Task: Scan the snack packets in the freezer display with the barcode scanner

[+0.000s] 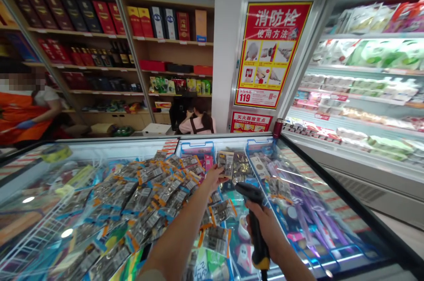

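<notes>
My left hand (pixel 217 176) reaches over the freezer and is closed on the lower edge of a small clear food packet (pixel 225 162) with a printed label. My right hand (pixel 262 219) is wrapped round the handle of a black and yellow barcode scanner (pixel 255 228). The scanner's head points toward the packet, a little apart from it. Left of my arm, many similar packets (pixel 149 184) with orange and blue edges lie heaped on the freezer. Dark packets (pixel 241 164) lie just right of the held one.
Blue-framed baskets with purple packages (pixel 304 206) fill the freezer's right side. A red can (pixel 278 128) stands at its far corner. Beyond are shelves of boxes (pixel 165 22), a refrigerated display (pixel 364 91), a person in an orange apron (pixel 26 111) and another person (pixel 200 122).
</notes>
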`<control>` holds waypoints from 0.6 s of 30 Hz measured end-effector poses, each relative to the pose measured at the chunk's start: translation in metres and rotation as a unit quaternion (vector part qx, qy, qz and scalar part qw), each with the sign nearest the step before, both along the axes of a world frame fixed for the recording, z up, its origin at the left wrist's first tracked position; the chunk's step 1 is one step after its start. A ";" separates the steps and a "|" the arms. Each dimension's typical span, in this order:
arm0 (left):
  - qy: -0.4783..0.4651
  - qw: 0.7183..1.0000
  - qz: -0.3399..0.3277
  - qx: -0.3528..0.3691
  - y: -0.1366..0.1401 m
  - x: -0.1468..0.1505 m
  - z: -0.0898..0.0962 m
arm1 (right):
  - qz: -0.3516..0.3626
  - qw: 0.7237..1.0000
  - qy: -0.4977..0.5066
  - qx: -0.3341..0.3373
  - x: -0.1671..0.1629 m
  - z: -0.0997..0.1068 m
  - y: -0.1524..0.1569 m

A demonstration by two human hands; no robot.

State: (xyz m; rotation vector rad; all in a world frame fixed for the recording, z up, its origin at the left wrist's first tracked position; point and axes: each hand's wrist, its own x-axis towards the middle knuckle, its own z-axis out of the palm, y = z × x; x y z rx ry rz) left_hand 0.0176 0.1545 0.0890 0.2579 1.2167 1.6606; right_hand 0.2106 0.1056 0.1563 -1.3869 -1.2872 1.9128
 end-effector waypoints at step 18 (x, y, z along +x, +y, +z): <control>-0.008 0.999 0.020 0.027 -0.018 -0.021 0.010 | -0.018 0.996 0.060 -0.060 -0.002 0.032 -0.034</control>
